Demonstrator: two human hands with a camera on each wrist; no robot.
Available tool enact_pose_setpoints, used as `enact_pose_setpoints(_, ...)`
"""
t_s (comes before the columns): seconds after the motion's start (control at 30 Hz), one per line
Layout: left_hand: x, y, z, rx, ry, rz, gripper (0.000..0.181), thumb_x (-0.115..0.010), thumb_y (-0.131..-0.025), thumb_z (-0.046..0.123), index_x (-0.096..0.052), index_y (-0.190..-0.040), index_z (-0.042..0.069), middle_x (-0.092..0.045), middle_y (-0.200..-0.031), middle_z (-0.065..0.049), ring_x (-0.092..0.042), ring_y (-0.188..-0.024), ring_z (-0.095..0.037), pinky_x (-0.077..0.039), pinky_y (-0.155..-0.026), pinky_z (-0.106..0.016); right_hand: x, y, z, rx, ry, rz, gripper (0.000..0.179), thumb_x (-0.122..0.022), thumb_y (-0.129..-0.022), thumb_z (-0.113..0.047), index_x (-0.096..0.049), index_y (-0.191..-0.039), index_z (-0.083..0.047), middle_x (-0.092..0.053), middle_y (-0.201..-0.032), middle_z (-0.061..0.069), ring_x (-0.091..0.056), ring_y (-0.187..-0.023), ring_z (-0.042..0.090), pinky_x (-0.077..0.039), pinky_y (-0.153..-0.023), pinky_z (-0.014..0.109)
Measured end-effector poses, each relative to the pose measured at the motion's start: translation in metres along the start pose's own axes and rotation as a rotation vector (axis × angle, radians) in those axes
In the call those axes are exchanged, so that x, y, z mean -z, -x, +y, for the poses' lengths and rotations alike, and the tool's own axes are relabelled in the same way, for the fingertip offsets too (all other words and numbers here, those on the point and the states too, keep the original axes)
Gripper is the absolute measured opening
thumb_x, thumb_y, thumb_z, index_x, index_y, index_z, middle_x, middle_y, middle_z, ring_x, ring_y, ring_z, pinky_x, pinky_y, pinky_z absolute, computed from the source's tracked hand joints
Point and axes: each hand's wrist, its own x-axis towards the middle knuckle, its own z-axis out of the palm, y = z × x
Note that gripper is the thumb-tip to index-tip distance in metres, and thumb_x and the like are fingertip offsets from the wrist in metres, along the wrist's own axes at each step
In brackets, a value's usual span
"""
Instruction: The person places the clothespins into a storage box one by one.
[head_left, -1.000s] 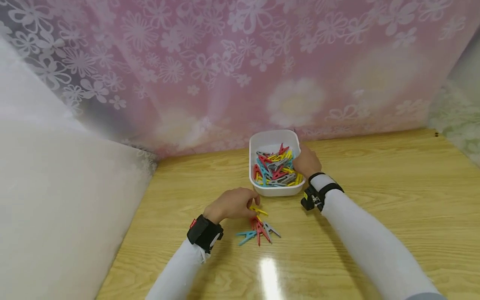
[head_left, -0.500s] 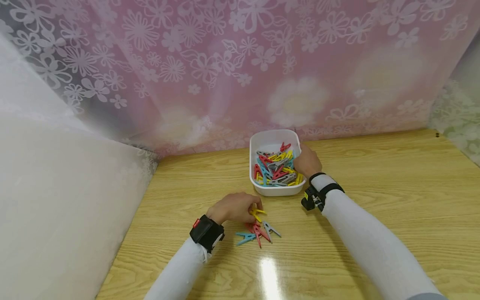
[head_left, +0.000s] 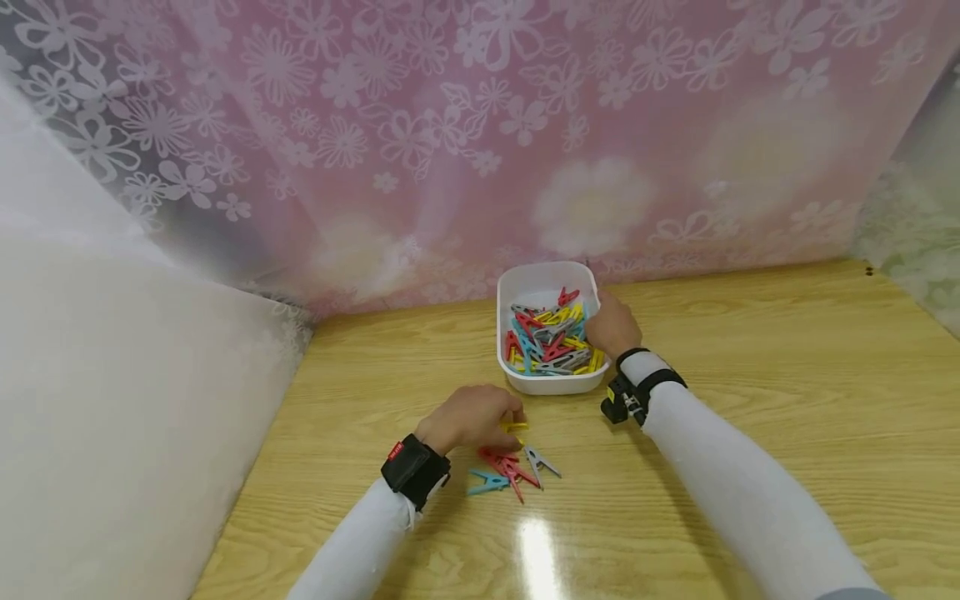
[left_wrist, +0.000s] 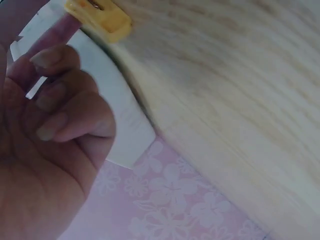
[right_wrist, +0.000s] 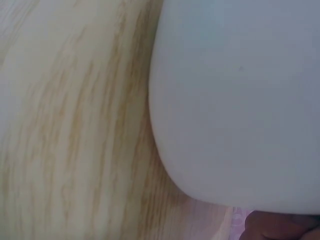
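Observation:
My left hand [head_left: 472,417] pinches a yellow clothespin [head_left: 514,426] just above the table, in front of a white plastic tub [head_left: 555,386]. The left wrist view has this yellow clothespin [left_wrist: 107,24] at the fingertips, the other fingers curled toward the palm. Just below that hand lie red clothespins [head_left: 513,472], a blue clothespin [head_left: 487,482] and a grey clothespin [head_left: 540,463], partly overlapping. My right hand [head_left: 615,323] grips the tub's right rim; its fingertips are hidden. The tub's outer wall [right_wrist: 235,110] fills much of the right wrist view.
Inside the tub is a heap of clothespins [head_left: 555,342] in red, yellow, blue and grey. The wooden table [head_left: 750,350] ends at a pink floral curtain [head_left: 450,167] behind the tub. A white wall [head_left: 135,400] stands on the left.
The left hand has shifted slightly right and toward the person with the yellow clothespin, which has come apart from the small pile. The red clothespins slid a little. The right hand stays on the rim.

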Motion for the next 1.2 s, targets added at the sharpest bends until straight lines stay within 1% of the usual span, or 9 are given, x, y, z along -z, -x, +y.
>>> enact_pose_setpoints(0.17, 0.009, 0.006, 0.003, -0.007, -0.012, 0.069, 0.028, -0.075, -0.079, 0.045, -0.070, -0.091, 0.021, -0.060, -0.081, 0.012, -0.051, -0.070, -0.005, -0.043, -0.061, -0.024, 0.000, 0.001, -0.002, -0.004, -0.001, 0.004, 0.060, -0.051, -0.088, -0.002, -0.033, -0.145, 0.001, -0.054, -0.124, 0.025, -0.056, -0.101, 0.037, -0.047, -0.084, 0.051)
enact_pose_setpoints(0.23, 0.022, 0.009, 0.007, -0.016, -0.015, 0.108, 0.029, -0.074, -0.080, 0.046, -0.070, -0.092, 0.020, -0.059, -0.080, 0.010, -0.050, -0.068, -0.007, -0.042, -0.061, -0.025, 0.000, 0.002, -0.003, -0.006, -0.002, -0.003, 0.059, -0.052, -0.088, -0.002, -0.033, -0.144, 0.000, -0.054, -0.123, 0.025, -0.056, -0.101, 0.037, -0.047, -0.085, 0.051)
enact_pose_setpoints(0.33, 0.051, 0.007, 0.013, -0.038, -0.022, 0.187, 0.029, -0.073, -0.081, 0.045, -0.070, -0.093, 0.019, -0.057, -0.078, 0.006, -0.048, -0.066, -0.010, -0.039, -0.058, -0.025, 0.000, 0.002, -0.003, -0.010, -0.005, -0.004, 0.059, -0.052, -0.088, -0.002, -0.033, -0.144, 0.000, -0.054, -0.123, 0.024, -0.055, -0.100, 0.036, -0.047, -0.084, 0.051)
enact_pose_setpoints(0.5, 0.098, -0.022, 0.014, -0.083, 0.019, 0.306, 0.027, -0.074, -0.082, 0.040, -0.069, -0.093, 0.017, -0.059, -0.078, 0.005, -0.048, -0.062, -0.009, -0.037, -0.056, -0.024, 0.001, 0.005, -0.003, -0.007, -0.016, 0.002, 0.060, -0.052, -0.087, -0.001, -0.034, -0.144, 0.000, -0.055, -0.122, 0.024, -0.056, -0.099, 0.036, -0.047, -0.084, 0.051)
enact_pose_setpoints(0.67, 0.116, -0.051, 0.013, -0.029, 0.080, 0.330, 0.039, -0.072, -0.084, 0.043, -0.066, -0.108, 0.012, -0.061, -0.086, 0.001, -0.051, -0.068, -0.011, -0.040, -0.063, -0.025, 0.003, 0.005, -0.003, 0.003, -0.020, -0.002, 0.059, -0.051, -0.087, -0.002, -0.034, -0.144, -0.001, -0.055, -0.123, 0.024, -0.056, -0.101, 0.037, -0.047, -0.086, 0.052)
enact_pose_setpoints(0.8, 0.105, -0.053, 0.011, 0.023, 0.076, 0.294, 0.047, -0.067, -0.085, 0.049, -0.057, -0.113, 0.012, -0.060, -0.087, 0.001, -0.054, -0.066, -0.010, -0.043, -0.061, -0.026, 0.001, 0.003, -0.005, 0.005, -0.015, 0.003, 0.059, -0.052, -0.087, -0.003, -0.034, -0.144, -0.001, -0.054, -0.125, 0.024, -0.056, -0.102, 0.037, -0.046, -0.087, 0.052)
enact_pose_setpoints(0.97, 0.075, -0.040, 0.005, -0.064, 0.099, 0.230, 0.028, -0.068, -0.088, 0.038, -0.058, -0.100, 0.014, -0.056, -0.080, 0.001, -0.049, -0.064, -0.011, -0.038, -0.060, -0.026, 0.000, 0.000, -0.004, 0.002, -0.011, 0.018, 0.060, -0.054, -0.088, -0.005, -0.033, -0.144, 0.000, -0.053, -0.126, 0.025, -0.056, -0.105, 0.039, -0.045, -0.088, 0.053)
enact_pose_setpoints(1.07, 0.059, -0.029, 0.006, -0.109, 0.149, 0.155, 0.021, -0.070, -0.087, 0.032, -0.063, -0.098, 0.015, -0.055, -0.077, 0.000, -0.047, -0.064, -0.012, -0.037, -0.060, -0.026, 0.000, -0.001, -0.002, 0.001, -0.016, 0.025, 0.060, -0.056, -0.088, -0.005, -0.034, -0.143, 0.001, -0.053, -0.126, 0.026, -0.055, -0.106, 0.039, -0.044, -0.090, 0.054)
enact_pose_setpoints(1.2, 0.037, -0.014, 0.017, -0.146, 0.134, 0.038, 0.023, -0.073, -0.083, 0.031, -0.066, -0.101, 0.018, -0.058, -0.087, 0.001, -0.048, -0.072, -0.010, -0.040, -0.063, -0.024, -0.002, 0.000, -0.001, -0.005, -0.018, 0.012, 0.059, -0.054, -0.088, -0.005, -0.034, -0.143, 0.001, -0.052, -0.127, 0.026, -0.054, -0.108, 0.040, -0.043, -0.091, 0.055)
